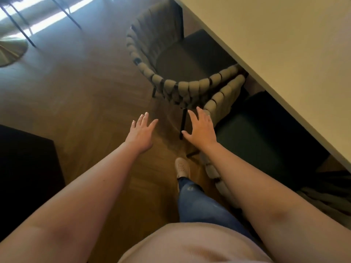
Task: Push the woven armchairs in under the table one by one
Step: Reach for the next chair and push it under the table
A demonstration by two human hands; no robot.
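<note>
- While both arms stretch forward, my left hand (141, 132) is spread flat, holding nothing.
- Far chair (190, 86): seat partly under the table edge, back out; not yet pushed in, I judge.
- Right hand (201, 130): open, empty, just beside the near chair (218, 99).
- Near chair likewise juts past the table (275, 44) edge.

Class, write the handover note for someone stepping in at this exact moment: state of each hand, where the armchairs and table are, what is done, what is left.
Left hand: open, fingers spread, over the floor, touching nothing.
Right hand: open, at the woven back of the near armchair; contact cannot be told.
Far armchair: seat only partly under the table.
Near armchair: seat also partly under.
Done: neither looks fully in.
Left: push each in, one at a time.
</note>
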